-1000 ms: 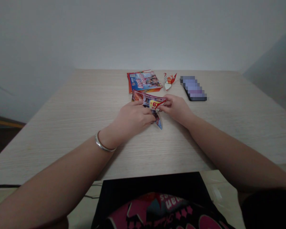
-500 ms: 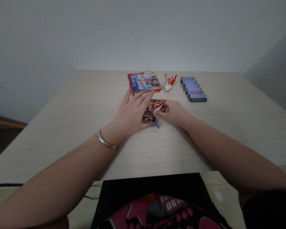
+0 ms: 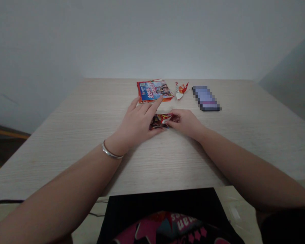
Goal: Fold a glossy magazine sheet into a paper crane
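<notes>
A colourful printed paper sheet (image 3: 159, 121), partly folded with a white underside showing, lies between my two hands on the table. My left hand (image 3: 139, 120) rests over its left part, thumb along the near edge and index finger stretched forward, holding it down. At its right end, my right hand (image 3: 186, 122) pinches the folded edge between thumb and fingers. Much of the sheet is hidden under the hands. Just beyond my left fingertips lies a stack of printed leaflets (image 3: 152, 90), blue on top. A folded red and white paper shape (image 3: 181, 90) sits right of the stack.
A phone (image 3: 205, 98) with a blurred screen lies at the right of the pale wooden table (image 3: 78, 118). A wall (image 3: 152, 40) stands behind the table's far edge. A dark cable (image 3: 5, 202) runs at the lower left.
The sheet's upright flap has been folded down, so the sheet looks narrower. My left middle fingers are more bent. The view has tilted slightly upward.
</notes>
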A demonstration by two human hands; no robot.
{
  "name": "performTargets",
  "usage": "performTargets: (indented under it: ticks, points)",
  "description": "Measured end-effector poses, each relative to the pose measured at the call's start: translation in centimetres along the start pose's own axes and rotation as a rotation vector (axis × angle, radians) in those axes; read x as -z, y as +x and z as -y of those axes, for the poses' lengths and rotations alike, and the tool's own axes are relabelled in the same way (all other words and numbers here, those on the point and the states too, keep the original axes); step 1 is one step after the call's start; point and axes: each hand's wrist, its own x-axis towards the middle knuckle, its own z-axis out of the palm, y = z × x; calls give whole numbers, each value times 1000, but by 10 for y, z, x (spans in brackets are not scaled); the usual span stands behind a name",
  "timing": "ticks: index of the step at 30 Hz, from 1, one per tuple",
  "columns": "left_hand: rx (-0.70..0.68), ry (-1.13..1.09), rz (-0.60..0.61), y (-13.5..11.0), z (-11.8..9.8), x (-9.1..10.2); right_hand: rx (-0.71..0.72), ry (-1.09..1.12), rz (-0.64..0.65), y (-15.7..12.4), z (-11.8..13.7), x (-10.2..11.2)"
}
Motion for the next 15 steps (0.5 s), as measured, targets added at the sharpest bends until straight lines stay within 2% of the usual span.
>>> performTargets:
  ticks: [4,9,15]
  points:
    - [22,-18,42,1,1,5,13,107,8,-1,-5,-1]
    - [-17,-61,-25,2,3,1,99,116,-21,-2,-3,0]
    - [19,-121,-19,0,3,1,133,122,-79,-3,0,1]
